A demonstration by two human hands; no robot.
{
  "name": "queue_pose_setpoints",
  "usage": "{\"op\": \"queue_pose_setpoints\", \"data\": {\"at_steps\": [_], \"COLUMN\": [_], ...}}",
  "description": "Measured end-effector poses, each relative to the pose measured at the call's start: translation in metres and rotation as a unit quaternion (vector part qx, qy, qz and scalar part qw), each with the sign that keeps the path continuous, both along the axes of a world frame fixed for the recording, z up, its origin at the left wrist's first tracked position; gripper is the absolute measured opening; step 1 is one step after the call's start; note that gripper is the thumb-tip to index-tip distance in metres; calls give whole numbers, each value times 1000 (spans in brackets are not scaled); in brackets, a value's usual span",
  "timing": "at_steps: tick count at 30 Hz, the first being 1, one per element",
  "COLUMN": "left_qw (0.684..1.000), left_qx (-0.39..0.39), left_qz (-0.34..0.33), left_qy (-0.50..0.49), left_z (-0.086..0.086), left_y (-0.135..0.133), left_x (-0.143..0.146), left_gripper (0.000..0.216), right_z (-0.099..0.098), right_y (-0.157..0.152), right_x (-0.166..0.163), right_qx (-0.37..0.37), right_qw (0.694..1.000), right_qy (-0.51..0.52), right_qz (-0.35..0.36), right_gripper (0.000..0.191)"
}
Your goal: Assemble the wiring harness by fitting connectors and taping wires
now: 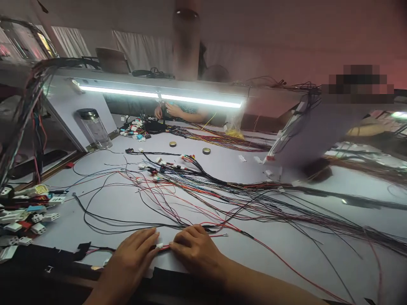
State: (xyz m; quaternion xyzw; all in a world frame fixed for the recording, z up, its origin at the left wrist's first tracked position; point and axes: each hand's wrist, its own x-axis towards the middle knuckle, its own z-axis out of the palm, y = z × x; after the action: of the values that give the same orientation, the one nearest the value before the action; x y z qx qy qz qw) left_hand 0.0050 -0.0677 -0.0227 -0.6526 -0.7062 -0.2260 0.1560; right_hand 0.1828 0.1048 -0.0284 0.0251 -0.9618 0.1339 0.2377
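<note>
The left hand (132,255) grips a small white connector (159,245) near the front edge of the tabletop (117,201); just beside it, the right hand (197,250) pinches red wires (165,248), its fingertips partly hidden under curled knuckles. How connector and wires join is too small to make out. A long wire bundle (295,189) blurs toward the right, cut off by the view. Pale surface shows inside the black wires' loop (84,216), beyond the left hand.

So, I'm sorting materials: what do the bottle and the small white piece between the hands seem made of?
Bottle: smooth, glossy glass or clear plastic; transparent, with bright highlights. White piece: probably plastic, looking opaque; too small to judge finish.
</note>
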Motion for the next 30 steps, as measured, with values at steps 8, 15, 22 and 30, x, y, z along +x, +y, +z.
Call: {"op": "queue_pose_setpoints", "data": {"at_steps": [8, 15, 22, 30], "left_qw": [994, 996, 987, 984], "left_qx": [-106, -70, -94, -82], "left_qz": [-9, -9, -103, -82], "left_qy": [-37, -45, 85, 137], "left_z": [7, 24, 16, 22], "left_y": [75, 84, 119, 70], "left_x": [0, -14, -49, -94], "left_gripper": [33, 13, 44, 20], "right_z": [4, 7, 5, -2], "right_y": [-1, 3, 5, 2], "right_x": [-3, -3, -2, -2], "right_qx": [9, -2, -18, -52], "right_qw": [1000, 1000, 999, 998], "right_qy": [25, 22, 21, 9], "right_qz": [5, 14, 21, 22], "right_gripper": [15, 20, 22, 21]}}
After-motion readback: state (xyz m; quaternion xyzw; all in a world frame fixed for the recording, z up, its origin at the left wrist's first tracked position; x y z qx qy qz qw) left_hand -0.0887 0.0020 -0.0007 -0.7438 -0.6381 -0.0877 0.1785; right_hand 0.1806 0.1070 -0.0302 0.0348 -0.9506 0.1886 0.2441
